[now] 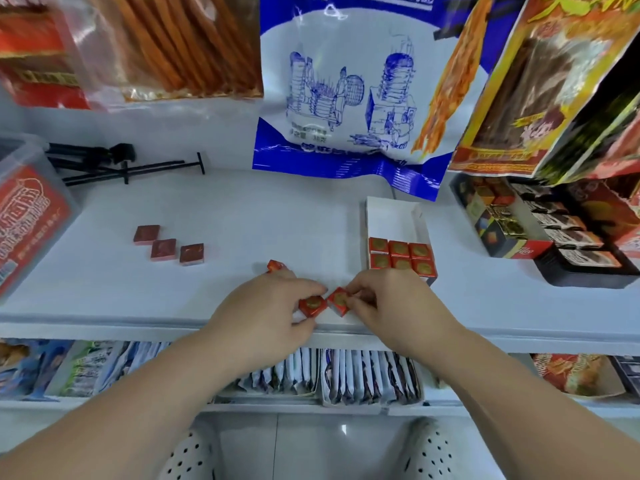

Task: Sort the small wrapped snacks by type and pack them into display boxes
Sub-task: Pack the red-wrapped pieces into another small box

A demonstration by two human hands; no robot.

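Note:
Near the front edge of the white shelf, my left hand (268, 306) pinches a small red snack with a gold disc (312, 304). Right beside it, my right hand (384, 296) pinches a second one (339, 300); the two snacks nearly touch. Another red wrapper (275, 265) pokes out just behind my left hand. A white display box (394, 216) stands to the right, its near end filled with several of the same red-gold snacks (401, 257) in rows. Three dark red square snacks (168, 244) lie in a diagonal line at the left.
Large snack bags (346, 91) hang above the shelf. A clear bin with a red label (27, 216) sits at the left edge, black rods (131, 168) behind it. Boxes of dark wrapped sweets (540, 223) crowd the right. A lower shelf (370, 379) holds packets.

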